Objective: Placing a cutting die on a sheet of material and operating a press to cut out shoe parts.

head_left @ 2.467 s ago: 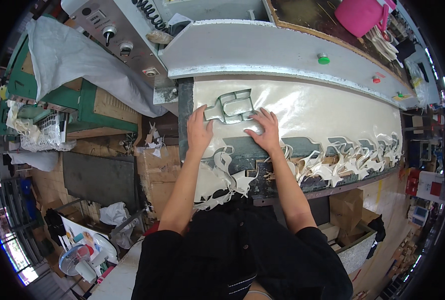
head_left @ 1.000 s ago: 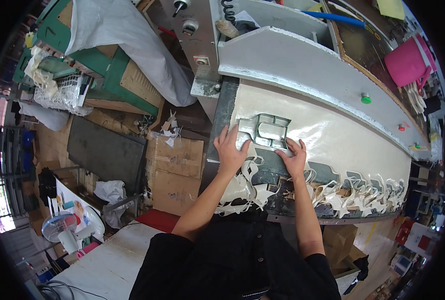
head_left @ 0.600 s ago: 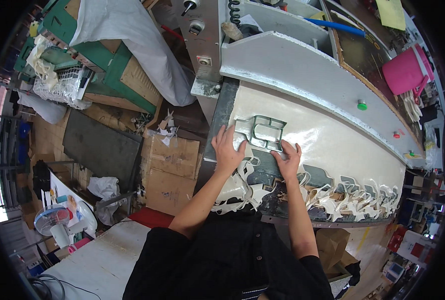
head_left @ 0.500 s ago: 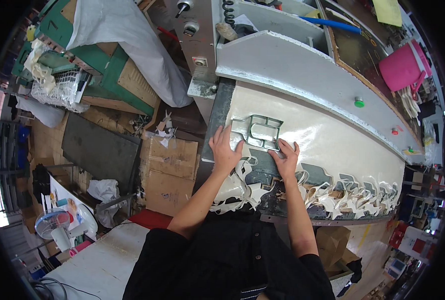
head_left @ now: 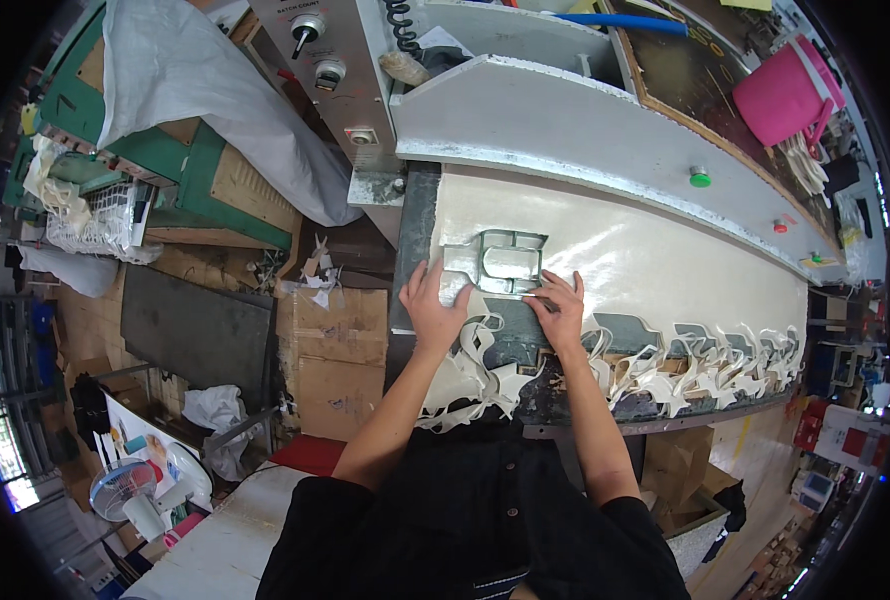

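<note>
Metal cutting die (head_left: 494,263) on cream sheet (head_left: 645,270), left hand (head_left: 433,301) and right hand (head_left: 559,305) spread flat beside it

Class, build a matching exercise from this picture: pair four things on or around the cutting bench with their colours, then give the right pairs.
Things:
1. bucket
2. metal cutting die under both hands
3. round button on the machine's grey guard
4. sheet material on the bench

Colours:
A. cream
B. green
C. pink
D. silver-grey

Pairs: 1-C, 2-D, 3-B, 4-A
</note>
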`<action>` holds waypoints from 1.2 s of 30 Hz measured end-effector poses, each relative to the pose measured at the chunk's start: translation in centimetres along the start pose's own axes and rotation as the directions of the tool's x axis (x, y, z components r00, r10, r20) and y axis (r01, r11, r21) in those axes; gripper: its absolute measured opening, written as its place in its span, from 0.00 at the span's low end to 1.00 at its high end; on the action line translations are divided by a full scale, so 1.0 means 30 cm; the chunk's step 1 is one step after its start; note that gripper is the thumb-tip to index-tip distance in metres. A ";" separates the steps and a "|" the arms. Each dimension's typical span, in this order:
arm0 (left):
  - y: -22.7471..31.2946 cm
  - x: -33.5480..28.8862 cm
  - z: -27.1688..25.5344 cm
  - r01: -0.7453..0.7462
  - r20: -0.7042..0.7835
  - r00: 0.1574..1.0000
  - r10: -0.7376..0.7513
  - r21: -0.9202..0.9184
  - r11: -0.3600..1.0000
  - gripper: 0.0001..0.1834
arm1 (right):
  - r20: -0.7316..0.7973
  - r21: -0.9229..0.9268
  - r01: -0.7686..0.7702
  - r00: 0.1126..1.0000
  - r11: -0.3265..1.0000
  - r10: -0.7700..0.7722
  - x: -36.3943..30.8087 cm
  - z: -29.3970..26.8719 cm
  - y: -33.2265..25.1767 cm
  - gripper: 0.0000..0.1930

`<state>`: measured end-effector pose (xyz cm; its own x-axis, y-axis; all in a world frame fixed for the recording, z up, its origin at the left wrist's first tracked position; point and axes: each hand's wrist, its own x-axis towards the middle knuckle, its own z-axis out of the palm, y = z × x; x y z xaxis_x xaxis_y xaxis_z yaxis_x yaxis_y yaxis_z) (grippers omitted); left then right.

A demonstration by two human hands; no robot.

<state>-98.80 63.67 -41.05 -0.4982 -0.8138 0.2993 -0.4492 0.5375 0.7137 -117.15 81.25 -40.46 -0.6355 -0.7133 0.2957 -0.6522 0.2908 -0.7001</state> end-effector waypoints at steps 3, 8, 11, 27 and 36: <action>0.002 -0.005 0.004 -0.021 -0.037 0.999 0.021 0.011 1.000 0.38 | -0.012 -0.015 -0.008 1.000 1.000 0.008 -0.002 -0.001 -0.009 0.08; -0.001 -0.006 0.006 -0.019 -0.025 1.000 0.020 0.027 0.999 0.39 | -0.008 -0.017 -0.012 1.000 1.000 0.011 -0.003 0.000 -0.002 0.08; 0.005 -0.006 0.000 -0.009 -0.014 1.000 0.010 0.026 1.000 0.39 | -0.001 -0.012 -0.016 1.000 1.000 0.016 0.000 -0.005 -0.009 0.08; 0.016 0.028 0.000 -0.028 -0.006 1.000 0.029 0.064 0.998 0.41 | 0.001 -0.076 0.047 0.999 0.996 -0.047 0.036 -0.012 -0.014 0.08; 0.227 -0.067 -0.158 -0.195 0.314 0.929 0.198 -0.041 0.980 0.29 | 0.024 0.051 0.067 0.997 0.996 -0.069 0.065 -0.111 -0.091 0.15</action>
<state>-97.34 67.90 -33.79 -0.7841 -0.5802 0.2204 -0.3126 0.6760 0.6673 -117.98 81.17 -35.81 -0.5793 -0.7465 0.3275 -0.6716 0.2094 -0.7107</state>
